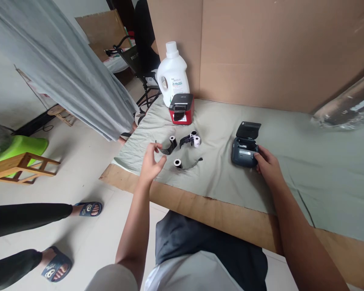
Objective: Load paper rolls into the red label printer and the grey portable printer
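My right hand (267, 163) grips the right side of a small dark portable label printer (244, 153), whose lid (248, 130) stands raised. The printer sits on the cloth. My left hand (151, 161) hovers at the left end of the cloth, thumb and fingers apart. Beside its fingertips lies a roll with a black strip (169, 148) unwound toward the hand; whether they touch I cannot tell. Nearer the table's front edge is another black roll with a white core (177, 163), its thin tail running right. Small rolls with dark, crumpled ribbon (188, 139) lie farther back.
At the back left, a red and black box-shaped device (182, 109) stands before a white detergent bottle (174, 76). Cardboard (261, 52) walls the table's rear. A plastic-wrapped bundle (348, 101) is at right. Another person's slippered feet (91, 208) are on the floor at left, near a wooden stool (24, 167).
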A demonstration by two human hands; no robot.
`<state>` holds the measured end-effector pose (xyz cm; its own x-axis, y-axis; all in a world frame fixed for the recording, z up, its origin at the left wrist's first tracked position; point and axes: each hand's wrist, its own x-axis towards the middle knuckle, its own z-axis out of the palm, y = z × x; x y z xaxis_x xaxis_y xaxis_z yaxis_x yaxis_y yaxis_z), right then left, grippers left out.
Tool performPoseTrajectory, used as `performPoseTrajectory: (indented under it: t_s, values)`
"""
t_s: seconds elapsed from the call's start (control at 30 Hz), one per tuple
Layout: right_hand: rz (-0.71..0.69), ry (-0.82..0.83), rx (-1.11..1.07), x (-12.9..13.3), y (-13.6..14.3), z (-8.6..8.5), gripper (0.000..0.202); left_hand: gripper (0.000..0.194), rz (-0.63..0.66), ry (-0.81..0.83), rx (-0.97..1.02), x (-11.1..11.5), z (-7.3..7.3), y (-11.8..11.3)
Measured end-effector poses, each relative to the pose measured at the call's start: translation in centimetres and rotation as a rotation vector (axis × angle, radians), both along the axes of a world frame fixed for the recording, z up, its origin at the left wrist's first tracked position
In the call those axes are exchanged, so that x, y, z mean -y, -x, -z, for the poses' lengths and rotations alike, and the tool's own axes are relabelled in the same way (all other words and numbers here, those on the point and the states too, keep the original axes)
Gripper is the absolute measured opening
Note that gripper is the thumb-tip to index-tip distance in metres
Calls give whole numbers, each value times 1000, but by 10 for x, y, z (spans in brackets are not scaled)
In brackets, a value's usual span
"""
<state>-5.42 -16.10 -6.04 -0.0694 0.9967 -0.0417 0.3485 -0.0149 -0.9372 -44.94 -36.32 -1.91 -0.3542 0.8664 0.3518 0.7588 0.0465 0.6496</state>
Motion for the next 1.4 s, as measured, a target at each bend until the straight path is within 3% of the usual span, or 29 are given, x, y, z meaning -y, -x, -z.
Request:
performPoseTrajectory:
  t_s: [0.07, 0.2, 0.3, 0.37, 0.43, 0.5, 0.57, 0.67, 0.73, 0.8, 0.9, 1.03, 1.13, 1.2, 1.4]
  values:
    - [3, 0, 4, 1, 0, -1, 73, 41, -87, 23, -132, -26, -11, 7]
    - [8, -2, 7, 2, 2, -3, 73, 49, -103, 348, -434, -85, -23, 11]
    - [-3, -6, 27, 3, 3, -1, 73, 37, -56, 522, -476, -101, -35, 11]
    - [30, -80, 74, 6, 3, -3, 69, 34, -30, 438, -396, -95, -49, 7]
    - [90, -248, 120, 12, 2, -12, 62, 36, 25, 203, -223, -84, -66, -6]
    - [118, -405, 106, 21, 2, -31, 53, 36, 154, -45, 27, -77, -80, -34]
    - [56, -443, 29, 32, 1, -59, 42, 34, 362, -179, 302, -79, -84, -75]
    - [-171, -352, 0, 42, 0, -100, 37, 30, 651, -126, 618, -96, -67, -147]
    - [-329, -286, 92, 39, -1, -120, 36, 30, 735, -76, 779, -112, -47, -188]
    - [-439, -284, 221, 30, -2, -132, 35, 29, 720, -74, 892, -127, -28, -213]
    - [-570, -343, 390, 12, -3, -138, 36, 28, 624, -119, 1022, -146, -10, -228]
    - [-622, -347, 561, -15, 4, -130, 25, 35, 449, -131, 1122, -152, -3, -234]
    - [-576, -381, 590, -37, 9, -112, 21, 59, 306, -73, 1193, -138, 4, -246]
    - [-525, -404, 585, -52, 11, -96, 24, 70, 297, 2, 1187, -122, 13, -256]
    - [-448, -336, 550, -77, 10, -62, 29, 46, 376, 155, 993, -98, 49, -272]
